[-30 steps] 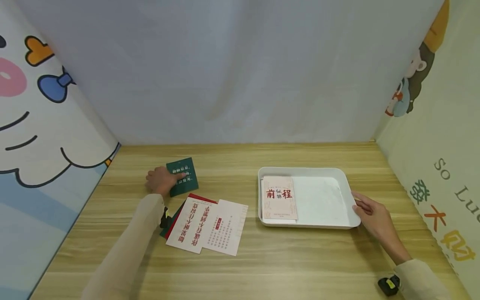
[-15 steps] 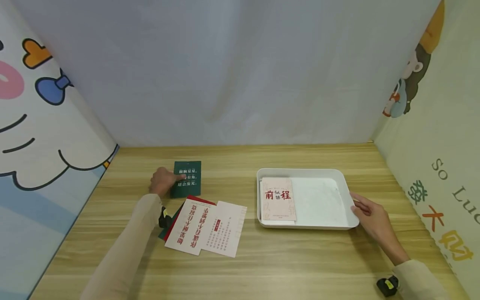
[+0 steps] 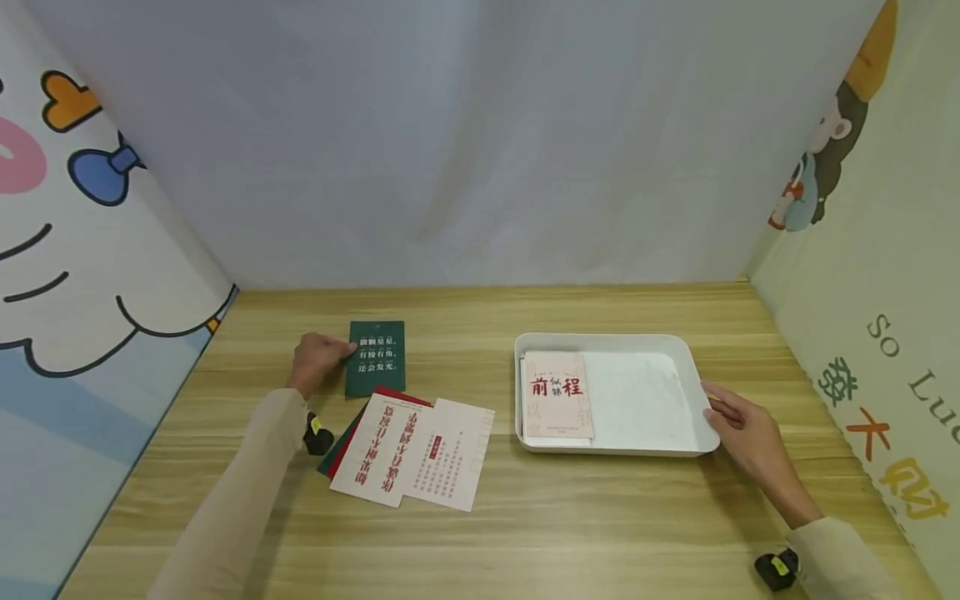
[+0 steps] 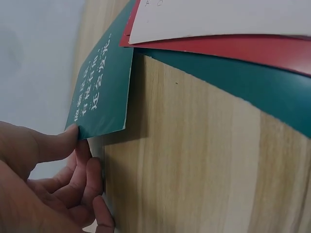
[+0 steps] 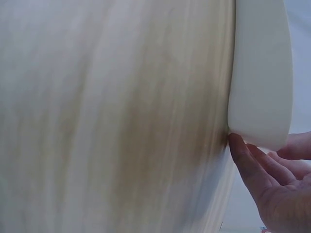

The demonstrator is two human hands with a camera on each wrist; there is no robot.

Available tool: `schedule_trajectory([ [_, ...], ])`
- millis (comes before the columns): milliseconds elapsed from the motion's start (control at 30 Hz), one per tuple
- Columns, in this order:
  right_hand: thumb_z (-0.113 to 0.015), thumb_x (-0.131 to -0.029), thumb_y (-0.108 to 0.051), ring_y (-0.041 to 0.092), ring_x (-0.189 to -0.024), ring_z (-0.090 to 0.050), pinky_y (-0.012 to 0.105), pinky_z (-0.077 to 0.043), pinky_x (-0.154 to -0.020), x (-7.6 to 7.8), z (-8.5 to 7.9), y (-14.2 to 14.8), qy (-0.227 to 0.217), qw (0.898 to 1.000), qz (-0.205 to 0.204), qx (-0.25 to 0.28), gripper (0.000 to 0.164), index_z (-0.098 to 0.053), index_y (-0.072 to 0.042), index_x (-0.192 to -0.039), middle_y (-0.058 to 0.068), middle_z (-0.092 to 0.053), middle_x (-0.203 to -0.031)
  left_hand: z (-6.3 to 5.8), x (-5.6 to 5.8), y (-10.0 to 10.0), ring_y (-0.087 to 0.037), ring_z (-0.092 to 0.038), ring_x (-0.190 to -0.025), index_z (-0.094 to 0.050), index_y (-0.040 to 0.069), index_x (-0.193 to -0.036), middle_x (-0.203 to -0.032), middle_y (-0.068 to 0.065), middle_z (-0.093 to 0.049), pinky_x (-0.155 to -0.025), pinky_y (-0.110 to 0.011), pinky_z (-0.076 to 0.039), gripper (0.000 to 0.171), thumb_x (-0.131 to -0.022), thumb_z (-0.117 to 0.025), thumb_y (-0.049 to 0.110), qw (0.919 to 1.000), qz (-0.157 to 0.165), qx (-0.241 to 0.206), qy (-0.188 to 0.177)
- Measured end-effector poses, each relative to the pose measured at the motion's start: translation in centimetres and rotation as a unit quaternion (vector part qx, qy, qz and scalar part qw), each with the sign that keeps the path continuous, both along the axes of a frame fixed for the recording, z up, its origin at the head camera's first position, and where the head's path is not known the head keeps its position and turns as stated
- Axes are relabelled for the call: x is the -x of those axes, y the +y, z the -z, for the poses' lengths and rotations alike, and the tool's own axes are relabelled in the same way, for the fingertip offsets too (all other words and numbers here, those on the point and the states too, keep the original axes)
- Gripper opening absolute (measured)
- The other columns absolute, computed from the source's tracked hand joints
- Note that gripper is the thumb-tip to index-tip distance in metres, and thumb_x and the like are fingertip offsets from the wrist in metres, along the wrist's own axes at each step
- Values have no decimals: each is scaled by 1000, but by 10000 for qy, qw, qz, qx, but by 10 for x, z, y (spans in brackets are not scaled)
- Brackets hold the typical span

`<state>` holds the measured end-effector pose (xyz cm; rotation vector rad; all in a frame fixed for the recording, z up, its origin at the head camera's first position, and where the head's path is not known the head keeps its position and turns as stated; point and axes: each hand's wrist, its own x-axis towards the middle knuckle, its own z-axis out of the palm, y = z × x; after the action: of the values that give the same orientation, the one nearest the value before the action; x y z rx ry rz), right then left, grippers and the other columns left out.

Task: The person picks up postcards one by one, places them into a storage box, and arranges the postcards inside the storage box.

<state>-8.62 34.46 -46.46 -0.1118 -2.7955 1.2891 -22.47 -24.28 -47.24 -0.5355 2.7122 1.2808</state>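
Observation:
My left hand [image 3: 318,360] pinches the left edge of a dark green card [image 3: 377,382] with white lettering, thumb on top and fingers beneath. In the left wrist view the green card [image 4: 109,104] is tilted, its near edge lifted off the wood and casting a shadow. Just in front of it lies a fanned pile of cards: a cream card [image 3: 367,458] with red lettering, a second cream card [image 3: 457,442], and red and green ones underneath. My right hand [image 3: 746,429] holds the right end of a white tray [image 3: 622,454], thumb at its rim and fingers against the outer wall.
Inside the tray, at its left end, lies a small stack of cards topped by a pink card [image 3: 557,417] with red lettering. The wooden table [image 3: 525,542] is bounded by a pale back curtain [image 3: 465,167] and printed side panels.
The green card has turned upright to the view and shifted slightly right. My left hand's thumb has slid back from the card's middle to its left edge. The right hand stays at the tray.

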Motion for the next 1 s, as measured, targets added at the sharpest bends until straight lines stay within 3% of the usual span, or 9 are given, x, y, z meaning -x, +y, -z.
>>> schedule_trajectory([
  [200,-58,-107,-8,-26,-91,-44,2,-44,-73,0,0,0,-86,10000,-12,28,44,-52,10,-147,39,-59,-135,-1,1,-2,-42,-61,-122,-69,-12,-126,-134,-30,-65,-95,-45,-50,42,-102,-67,22,9998,178,-75,-40],
  [333,-58,-107,-8,-28,-90,-41,2,-44,-73,1,1,0,-118,9999,1,34,44,-52,10,-147,39,-58,-136,-3,2,-5,-27,-68,-101,-67,-13,-127,-128,-28,-69,-87,-38,-52,41,-102,-67,19,9987,388,-329,-97],
  [433,-58,-107,-7,-28,-90,-41,2,-44,-73,1,1,0,-111,9999,16,19,44,-52,10,-147,39,-59,-136,-5,1,-8,-16,-68,-90,-64,-14,-131,-125,-25,-71,-92,-41,-55,44,-103,-66,20,9963,609,-572,-192],
  [567,-58,-106,-6,-28,-90,-42,2,-44,-73,1,0,0,-85,9999,19,51,44,-52,10,-147,39,-59,-136,-8,0,-10,-23,-69,-106,-60,-11,-139,-135,-24,-67,-107,-46,-48,50,-105,-65,25,9934,673,-845,-383],
  [667,-58,-106,-6,-27,-90,-42,2,-44,-73,0,-1,0,-64,10000,12,68,44,-52,10,-147,40,-59,-135,-9,0,-9,-34,-59,-126,-57,-9,-143,-145,-26,-59,-114,-49,-42,52,-106,-63,28,9925,587,-1008,-372],
  [800,-58,-106,-6,-28,-90,-42,2,-44,-73,0,0,0,-70,10000,5,53,44,-52,10,-147,40,-59,-135,-11,0,-6,-41,-51,-135,-54,-8,-146,-150,-29,-53,-118,-53,-36,53,-108,-60,28,9897,461,-1337,-210],
  [900,-58,-107,-7,-28,-90,-41,2,-44,-74,0,1,1,-80,10000,3,26,44,-52,10,-147,39,-59,-135,-13,-1,-5,-41,-51,-134,-55,-7,-147,-145,-26,-58,-118,-53,-35,52,-108,-60,27,9869,312,-1579,-126],
  [1000,-58,-107,-7,-28,-91,-41,2,-44,-74,0,1,1,-64,10000,-6,27,44,-52,9,-147,39,-59,-136,-15,0,-4,-36,-55,-127,-56,-6,-146,-126,-14,-70,-114,-49,-38,52,-107,-62,27,9844,167,-1751,-37],
])
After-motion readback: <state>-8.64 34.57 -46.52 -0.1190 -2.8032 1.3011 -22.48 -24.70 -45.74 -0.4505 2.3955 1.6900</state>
